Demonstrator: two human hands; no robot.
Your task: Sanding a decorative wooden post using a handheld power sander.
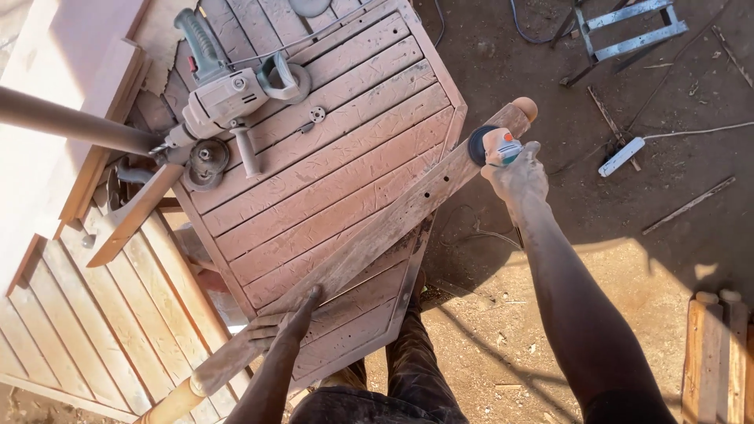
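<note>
- Head view: my right hand [514, 174] grips a small sander [491, 146], its disc on the far end of a long wooden rail [377, 235] lying slantwise across the slatted table [330, 133].
- My left hand [275, 326] presses flat on the rail's near end, pinning it.
- Sanding looks under way; next I judge the disc must travel along the rail.
- A big grey drill [228, 98] lies well clear; a power strip [620, 155] sits on the dirt.

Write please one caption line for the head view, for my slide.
Right hand runs a sander along a wooden plank while left hand steadies it.
</note>
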